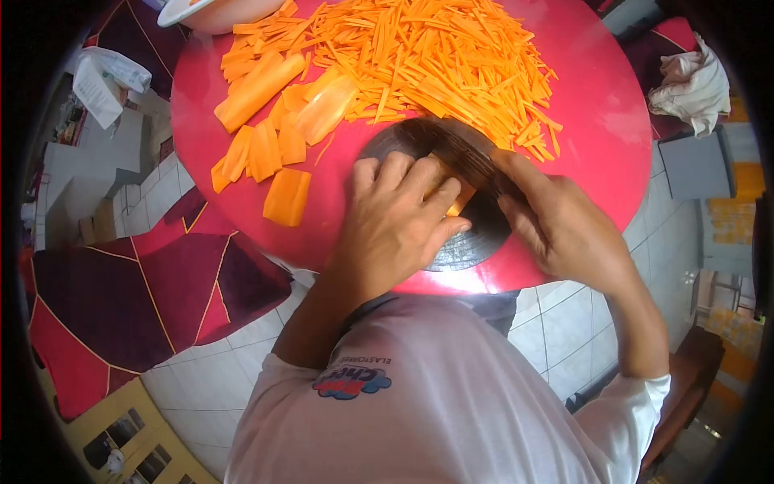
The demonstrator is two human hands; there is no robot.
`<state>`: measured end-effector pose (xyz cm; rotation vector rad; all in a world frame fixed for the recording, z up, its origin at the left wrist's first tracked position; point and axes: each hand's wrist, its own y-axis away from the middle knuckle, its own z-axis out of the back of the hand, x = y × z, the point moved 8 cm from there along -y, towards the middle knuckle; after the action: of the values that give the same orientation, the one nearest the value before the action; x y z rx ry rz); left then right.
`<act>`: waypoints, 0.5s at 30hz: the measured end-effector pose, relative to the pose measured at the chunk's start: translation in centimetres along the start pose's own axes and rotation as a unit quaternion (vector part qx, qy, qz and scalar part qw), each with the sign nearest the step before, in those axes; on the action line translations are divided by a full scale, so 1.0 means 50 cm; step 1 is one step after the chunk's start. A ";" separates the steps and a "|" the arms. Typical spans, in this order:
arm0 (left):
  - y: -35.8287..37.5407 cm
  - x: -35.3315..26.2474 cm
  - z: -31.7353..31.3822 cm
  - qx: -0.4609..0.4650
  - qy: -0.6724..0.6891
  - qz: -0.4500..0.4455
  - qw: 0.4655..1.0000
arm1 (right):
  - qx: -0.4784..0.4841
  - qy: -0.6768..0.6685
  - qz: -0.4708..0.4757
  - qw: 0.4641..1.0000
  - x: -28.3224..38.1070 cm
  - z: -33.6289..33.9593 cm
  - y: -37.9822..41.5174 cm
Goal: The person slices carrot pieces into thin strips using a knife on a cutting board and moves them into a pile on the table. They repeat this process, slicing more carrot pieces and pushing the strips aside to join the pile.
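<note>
A dark round board point(476, 252) lies near the front edge of the red round table point(597, 105). On it my left hand point(399, 214) presses a piece of carrot point(461, 200), its fingers bent over the top. My right hand point(548, 214) is closed round the near end of a dark blade point(463, 153), which slants across the board just right of my left fingers. Behind the board spreads a big heap of thin carrot sticks point(427, 52). Flat carrot slices point(286, 198) and thicker pieces point(258, 90) lie to the left.
Part of a white bowl point(211, 14) shows at the table's back left. Cushioned seating point(105, 298) stands at the left. On the right are a grey box point(695, 168) and a draped cloth point(692, 85). Pale floor tiles point(564, 323) surround the table.
</note>
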<state>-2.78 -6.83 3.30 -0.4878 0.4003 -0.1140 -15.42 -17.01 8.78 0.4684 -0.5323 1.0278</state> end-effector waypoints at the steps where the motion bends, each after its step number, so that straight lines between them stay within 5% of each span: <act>1: 0.000 0.001 0.000 -0.003 -0.003 -0.003 1.000 | -0.020 -0.003 0.034 0.999 0.004 0.001 -0.009; 3: 0.003 -0.002 -0.002 -0.010 -0.008 -0.008 1.000 | -0.060 -0.008 0.102 0.993 0.013 0.000 -0.022; 6: 0.000 -0.001 -0.002 0.004 -0.011 -0.004 1.000 | 0.023 -0.009 -0.009 1.000 0.017 0.007 -0.012; 15: -0.002 0.000 -0.010 0.017 -0.026 -0.011 0.999 | -0.012 0.003 0.066 0.998 0.022 -0.006 -0.024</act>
<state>-2.99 -7.12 2.96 -0.4609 0.3412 -0.1293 -13.85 -16.64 9.10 0.4132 -0.5756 1.1478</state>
